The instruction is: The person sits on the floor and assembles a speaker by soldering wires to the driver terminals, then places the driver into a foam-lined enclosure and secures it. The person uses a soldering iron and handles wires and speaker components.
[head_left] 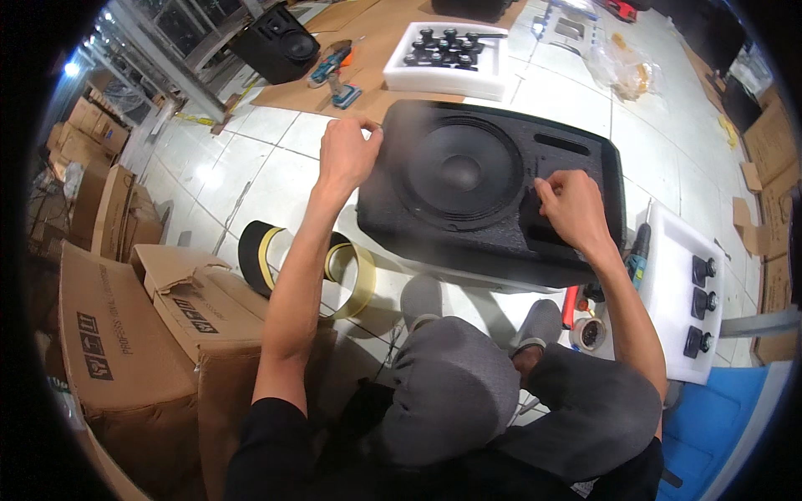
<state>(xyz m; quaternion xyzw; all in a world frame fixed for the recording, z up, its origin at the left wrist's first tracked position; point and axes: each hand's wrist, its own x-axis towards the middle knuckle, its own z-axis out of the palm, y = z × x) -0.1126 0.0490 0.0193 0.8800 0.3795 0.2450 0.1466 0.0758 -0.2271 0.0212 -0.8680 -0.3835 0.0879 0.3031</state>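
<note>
A black speaker cabinet (493,242) lies face up in front of my knees, its large round cone (459,167) facing me, with a slot at its upper right. My left hand (347,154) is at the cabinet's upper left edge, fingers curled and pinched together. Over the right part of the cabinet, beside the cone, my right hand (575,207) is closed with thumb and fingertips together. Whatever either hand may be holding is too small or hidden to make out.
Ahead stands a white foam tray (401,81) of black parts, beside cordless drills (341,90) and another speaker (280,46). At right are a second foam tray (668,334), a screwdriver-like tool (640,250) and a cup of screws (590,334). Tape rolls (364,284) and cartons (125,334) sit left.
</note>
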